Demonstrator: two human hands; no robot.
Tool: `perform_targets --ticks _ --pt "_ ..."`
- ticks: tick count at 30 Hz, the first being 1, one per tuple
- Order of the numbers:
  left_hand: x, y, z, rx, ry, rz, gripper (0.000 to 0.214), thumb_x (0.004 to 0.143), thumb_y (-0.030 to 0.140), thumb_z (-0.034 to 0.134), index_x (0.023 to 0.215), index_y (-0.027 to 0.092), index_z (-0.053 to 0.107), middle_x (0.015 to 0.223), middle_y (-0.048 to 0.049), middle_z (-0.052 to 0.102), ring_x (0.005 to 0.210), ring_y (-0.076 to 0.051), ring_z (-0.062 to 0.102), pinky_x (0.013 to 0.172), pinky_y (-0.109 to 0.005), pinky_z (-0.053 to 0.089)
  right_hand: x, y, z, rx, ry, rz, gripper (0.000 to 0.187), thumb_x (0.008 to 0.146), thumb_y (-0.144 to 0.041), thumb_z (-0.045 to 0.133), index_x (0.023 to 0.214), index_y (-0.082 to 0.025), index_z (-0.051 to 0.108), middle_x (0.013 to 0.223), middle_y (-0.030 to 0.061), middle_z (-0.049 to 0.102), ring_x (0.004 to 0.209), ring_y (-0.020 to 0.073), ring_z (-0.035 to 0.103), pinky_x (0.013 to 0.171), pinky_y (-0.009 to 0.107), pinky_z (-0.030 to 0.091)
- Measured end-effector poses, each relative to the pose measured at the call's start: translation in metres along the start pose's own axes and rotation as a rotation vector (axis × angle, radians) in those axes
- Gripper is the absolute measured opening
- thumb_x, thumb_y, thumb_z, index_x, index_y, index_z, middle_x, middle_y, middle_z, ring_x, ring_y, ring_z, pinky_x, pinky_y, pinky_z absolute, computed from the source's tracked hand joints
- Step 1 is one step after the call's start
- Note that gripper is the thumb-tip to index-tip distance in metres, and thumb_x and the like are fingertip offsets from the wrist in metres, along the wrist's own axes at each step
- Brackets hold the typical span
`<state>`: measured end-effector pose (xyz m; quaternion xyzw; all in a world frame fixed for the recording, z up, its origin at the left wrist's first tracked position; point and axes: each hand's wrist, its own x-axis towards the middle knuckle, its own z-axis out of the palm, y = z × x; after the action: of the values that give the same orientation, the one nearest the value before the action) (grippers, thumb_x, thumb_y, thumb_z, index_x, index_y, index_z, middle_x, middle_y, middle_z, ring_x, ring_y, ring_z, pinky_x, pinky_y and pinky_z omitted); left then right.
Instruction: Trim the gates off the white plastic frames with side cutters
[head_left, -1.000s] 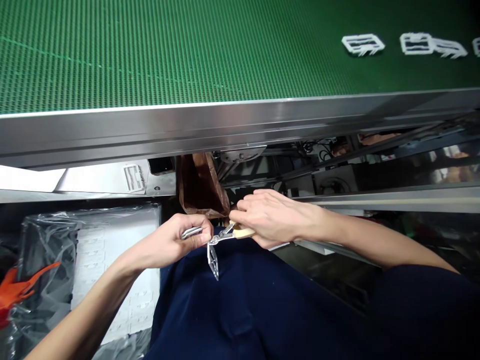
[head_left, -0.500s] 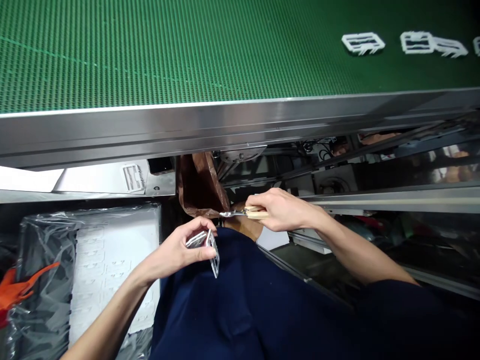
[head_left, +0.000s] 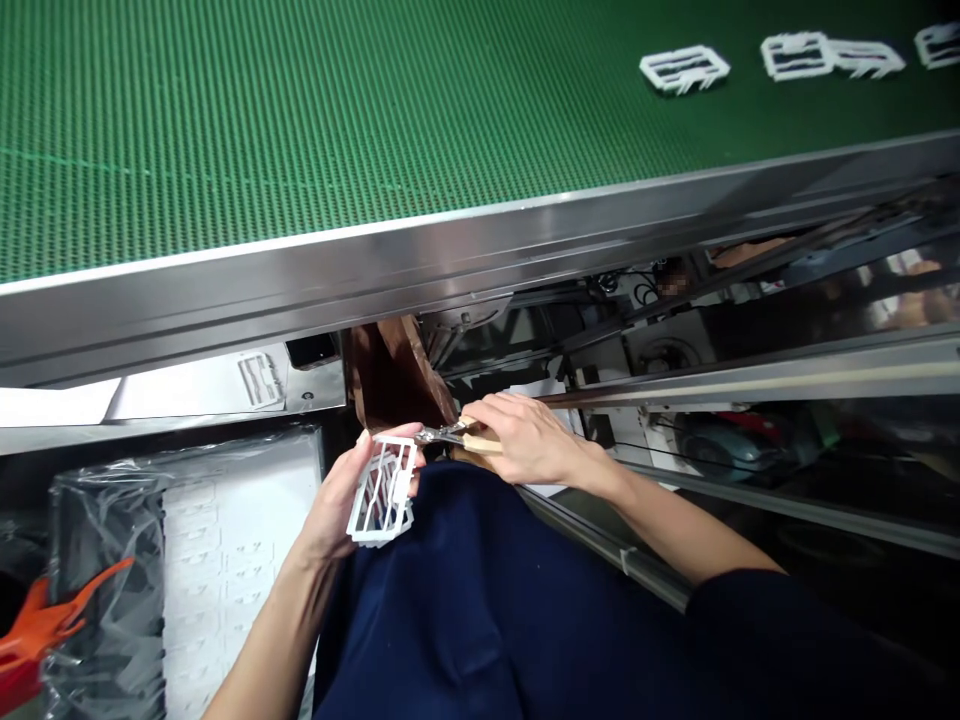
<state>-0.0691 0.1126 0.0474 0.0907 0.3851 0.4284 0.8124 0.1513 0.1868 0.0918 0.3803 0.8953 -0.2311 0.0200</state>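
Observation:
My left hand [head_left: 337,490] grips a white plastic lattice frame [head_left: 382,490], which now faces me with its slotted openings in view. My right hand [head_left: 529,438] closes around the pale handle of small metal-jawed pliers [head_left: 450,434]. The jaws reach left to the frame's upper right corner, and they look to be at or very near it. A brown paper bag [head_left: 394,375] hangs just behind both hands, partly hidden by the pliers and frame.
A green mesh conveyor belt [head_left: 300,130] with a steel edge [head_left: 375,275] runs overhead, carrying similar white frames [head_left: 684,68] at upper right. Machinery lies beneath it. Plastic-wrapped white sheets [head_left: 225,560] and an orange object [head_left: 37,625] are at lower left; dark blue clothing fills the bottom.
The white frame has turned from edge-on to face-on in my left hand. The pliers have moved left, from beside the bag to the frame's corner. The whole view has tilted slightly.

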Motion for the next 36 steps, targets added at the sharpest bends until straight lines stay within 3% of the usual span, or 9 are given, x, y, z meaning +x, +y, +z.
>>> perform_targets --ticks 13,23,27,31,36 --pt "-0.001 -0.002 0.000 0.108 -0.005 0.012 0.046 0.082 0.050 0.056 0.112 0.015 0.062 0.085 -0.0094 0.066 0.062 -0.017 0.060 0.051 -0.025 0.049 0.005 0.001 -0.002 -0.102 -0.037 -0.098 0.018 0.084 -0.032 0.049 0.096 -0.019 0.052 0.083 0.0025 0.056 0.074 0.0155 0.050 0.068 0.026 0.032" --pt "-0.001 -0.004 -0.002 0.098 -0.026 0.015 0.043 0.084 0.045 0.054 0.112 0.013 0.061 0.087 -0.0110 0.066 0.063 -0.018 0.061 0.051 -0.024 0.049 0.004 -0.003 -0.007 -0.088 -0.078 -0.042 0.010 0.081 -0.026 0.050 0.088 -0.020 0.055 0.076 0.0005 0.057 0.060 0.0118 0.048 0.054 0.026 0.021" --pt "0.003 -0.006 -0.003 -0.017 -0.061 0.039 0.042 0.087 0.043 0.051 0.116 0.013 0.058 0.087 -0.0108 0.066 0.064 -0.018 0.062 0.056 -0.025 0.051 0.007 -0.001 0.001 0.130 -0.016 0.039 0.009 0.081 -0.025 0.051 0.086 -0.019 0.054 0.073 -0.0012 0.057 0.058 0.0098 0.047 0.054 0.023 0.024" --pt "0.011 -0.004 -0.004 -0.137 0.005 0.081 0.034 0.090 0.038 0.045 0.113 0.016 0.059 0.092 -0.0106 0.067 0.073 -0.020 0.064 0.061 -0.027 0.054 0.012 -0.009 0.013 0.463 0.107 0.244 0.015 0.084 -0.033 0.049 0.084 -0.018 0.052 0.069 -0.0029 0.055 0.060 0.0083 0.047 0.059 0.020 0.033" --pt "0.020 -0.002 -0.004 -0.197 0.041 0.144 0.031 0.093 0.032 0.040 0.113 0.016 0.058 0.094 -0.0101 0.067 0.078 -0.022 0.066 0.064 -0.032 0.056 0.013 -0.036 0.033 0.846 0.079 0.383 0.022 0.078 -0.039 0.058 0.083 -0.018 0.051 0.076 -0.0028 0.058 0.066 0.0091 0.053 0.060 0.020 0.039"
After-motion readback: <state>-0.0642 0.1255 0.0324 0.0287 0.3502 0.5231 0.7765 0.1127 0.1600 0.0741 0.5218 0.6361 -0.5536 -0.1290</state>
